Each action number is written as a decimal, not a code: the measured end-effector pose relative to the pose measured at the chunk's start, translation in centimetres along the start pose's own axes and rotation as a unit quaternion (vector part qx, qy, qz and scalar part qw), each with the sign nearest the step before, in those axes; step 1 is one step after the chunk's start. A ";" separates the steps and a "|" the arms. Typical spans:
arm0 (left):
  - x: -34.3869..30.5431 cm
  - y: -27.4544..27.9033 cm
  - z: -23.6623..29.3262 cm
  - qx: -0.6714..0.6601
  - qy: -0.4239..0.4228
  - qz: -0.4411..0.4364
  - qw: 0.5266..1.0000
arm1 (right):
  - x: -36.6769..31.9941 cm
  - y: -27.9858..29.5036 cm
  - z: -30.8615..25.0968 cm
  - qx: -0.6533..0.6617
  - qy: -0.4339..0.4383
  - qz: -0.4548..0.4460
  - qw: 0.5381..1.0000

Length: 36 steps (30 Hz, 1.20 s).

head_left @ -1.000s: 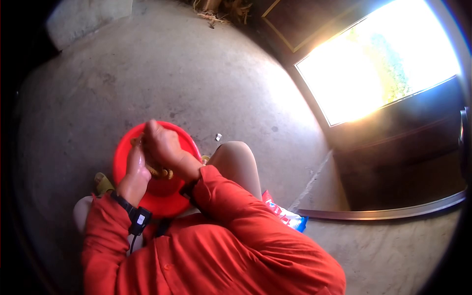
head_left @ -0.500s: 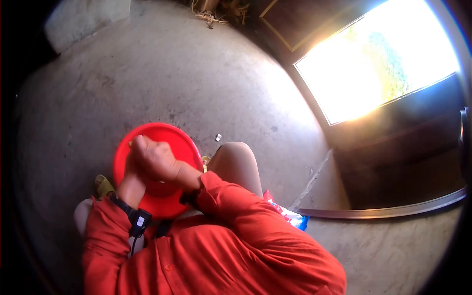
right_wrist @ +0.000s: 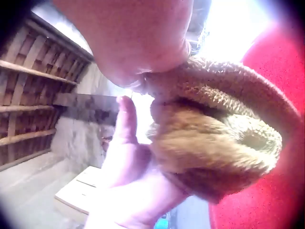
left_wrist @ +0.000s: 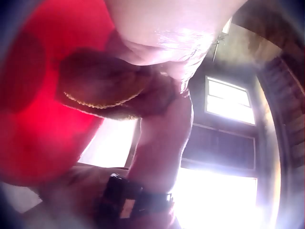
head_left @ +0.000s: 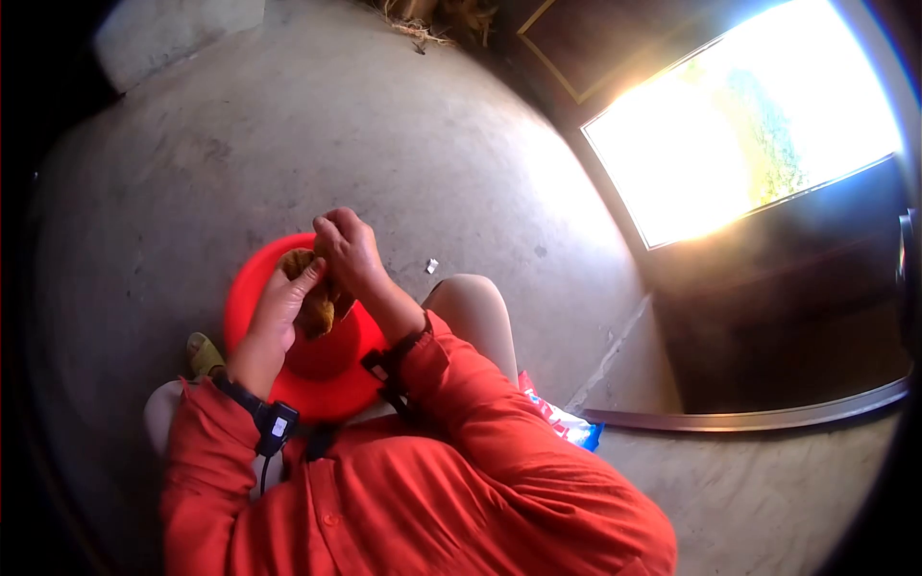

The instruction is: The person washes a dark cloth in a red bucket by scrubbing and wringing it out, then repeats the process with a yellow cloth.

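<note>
A brown fuzzy towel [head_left: 317, 315] hangs bunched between my two hands above the red basin [head_left: 242, 293]. My left hand [head_left: 277, 312] holds its left side, thumb laid across the cloth in the head view. On the other side my right hand [head_left: 350, 252] grips the upper part with curled fingers. In the right wrist view the towel [right_wrist: 214, 138] droops in thick folds below the right hand [right_wrist: 138, 43], and the left hand [right_wrist: 138, 186] shows with its thumb upright. Skin on the left hand [left_wrist: 171, 38] looks wet and shiny in the left wrist view.
The basin stands on a grey concrete floor [head_left: 384, 154] between the person's knees. A red, white and blue packet [head_left: 557, 415] lies by the right knee [head_left: 475, 307]. A small white scrap [head_left: 431, 265] is beyond it. A bright opening [head_left: 740, 125] is at upper right.
The hands were clasped together over the basin half a second ago. Now they are apart, the right hand has moved up and right, and the towel is unfolded between them.
</note>
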<state>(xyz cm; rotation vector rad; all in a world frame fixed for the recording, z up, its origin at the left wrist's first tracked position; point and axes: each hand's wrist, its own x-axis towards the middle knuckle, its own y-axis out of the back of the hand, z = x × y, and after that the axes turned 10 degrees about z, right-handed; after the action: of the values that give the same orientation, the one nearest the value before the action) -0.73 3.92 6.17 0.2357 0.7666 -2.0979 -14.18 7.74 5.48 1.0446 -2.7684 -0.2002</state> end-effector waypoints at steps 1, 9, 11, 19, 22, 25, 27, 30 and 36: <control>-0.2 0.0 0.3 0.029 -0.008 -0.013 0.999 | -0.2 0.4 -1.5 0.016 -0.017 -0.015 1.000; 1.9 1.6 -1.1 0.119 -0.107 -0.014 0.987 | -0.4 1.7 -2.1 -0.011 -0.033 -0.141 0.989; 2.2 1.9 -1.3 0.079 -0.149 0.011 0.986 | -0.7 2.0 -2.4 0.034 -0.059 -0.194 0.979; 1.0 2.3 2.5 -0.202 -0.019 0.035 0.979 | -1.7 3.4 -1.1 0.114 -0.131 -0.391 0.904; 1.5 3.0 2.4 -0.228 0.004 0.063 0.972 | -1.8 3.3 -1.3 0.136 -0.158 -0.301 0.931; 1.3 2.3 2.3 -0.208 0.040 0.146 0.966 | -1.9 2.9 -2.2 0.118 -0.078 -0.175 0.974; 2.3 3.2 0.5 -0.190 0.003 0.185 0.964 | -2.6 1.9 -2.5 0.099 -0.002 -0.131 0.986; 5.2 6.7 -3.6 -0.172 0.034 0.058 0.983 | -4.3 -0.8 -2.2 -0.071 0.242 -0.085 0.964; 3.5 4.0 -5.9 -0.196 0.113 0.068 0.972 | -3.4 -2.2 -1.0 -0.405 0.327 -0.119 0.846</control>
<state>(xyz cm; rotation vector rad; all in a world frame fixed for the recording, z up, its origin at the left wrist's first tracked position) -0.27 3.39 -1.73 0.3038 1.2461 -1.7649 -10.00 8.26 5.68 0.9466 -1.6568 -0.7912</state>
